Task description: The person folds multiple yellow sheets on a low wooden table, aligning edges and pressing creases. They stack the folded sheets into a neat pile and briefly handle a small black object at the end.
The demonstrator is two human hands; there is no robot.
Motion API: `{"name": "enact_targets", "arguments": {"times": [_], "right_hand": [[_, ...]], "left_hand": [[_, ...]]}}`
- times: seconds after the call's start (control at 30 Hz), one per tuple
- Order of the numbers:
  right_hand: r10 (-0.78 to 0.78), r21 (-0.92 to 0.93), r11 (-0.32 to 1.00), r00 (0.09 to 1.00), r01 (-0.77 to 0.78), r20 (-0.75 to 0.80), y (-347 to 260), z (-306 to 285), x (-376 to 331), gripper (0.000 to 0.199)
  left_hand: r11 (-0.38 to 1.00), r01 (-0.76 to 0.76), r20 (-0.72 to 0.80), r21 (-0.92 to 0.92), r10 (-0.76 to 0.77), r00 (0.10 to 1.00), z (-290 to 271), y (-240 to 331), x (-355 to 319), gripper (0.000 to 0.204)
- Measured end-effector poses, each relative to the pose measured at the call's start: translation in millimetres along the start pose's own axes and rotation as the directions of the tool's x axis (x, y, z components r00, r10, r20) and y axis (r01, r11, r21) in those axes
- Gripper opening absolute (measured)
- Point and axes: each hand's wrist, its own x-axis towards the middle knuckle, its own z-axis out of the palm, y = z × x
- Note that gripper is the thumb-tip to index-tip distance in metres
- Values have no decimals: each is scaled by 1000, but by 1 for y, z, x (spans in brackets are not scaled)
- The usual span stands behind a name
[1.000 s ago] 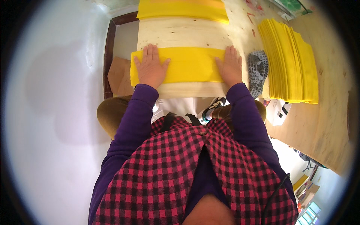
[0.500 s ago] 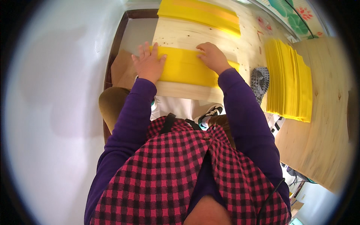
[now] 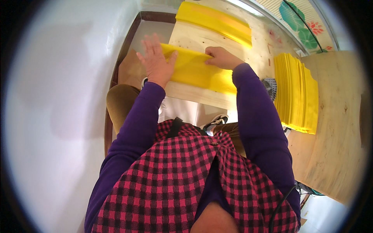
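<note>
A folded strip of yellow cloth [image 3: 194,72] lies lengthwise across the near part of the pale wooden table [image 3: 190,90]. At its left end is my left hand [image 3: 159,64], fingers spread and slightly blurred, with the thumb over the cloth. My right hand [image 3: 223,58] has its fingers curled together and pinches the cloth near its far edge, right of the middle. The strip's right end is partly hidden behind my right sleeve.
Farther back lies another folded yellow strip [image 3: 215,24]. A thick stack of yellow folded pieces [image 3: 295,93] stands at the right, beside a grey textured object [image 3: 270,87] and a second wooden board [image 3: 330,128]. A white wall [image 3: 58,97] rises at the left.
My right hand's fingers have closed on the cloth's far edge. My left hand stays spread at the left end, its fingers moving. The whole view has shifted slightly.
</note>
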Motion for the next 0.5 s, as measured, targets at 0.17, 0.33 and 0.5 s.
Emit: {"name": "enact_targets", "arguments": {"times": [0.17,0.33,0.5], "right_hand": [[-123,170,966,928,193,-353,-21,-41,-56,23],[-37,565,667,778,486,-627,-50,-60,-111,20],[-19,515,549,625,659,-780,-61,-68,-122,20]], "left_hand": [[734,-73,-280,-676,-164,946,-43,31,2,104],[-170,219,187,-961,187,965,-70,93,27,80],[61,133,146,-989,457,877,-94,156,60,44]]}}
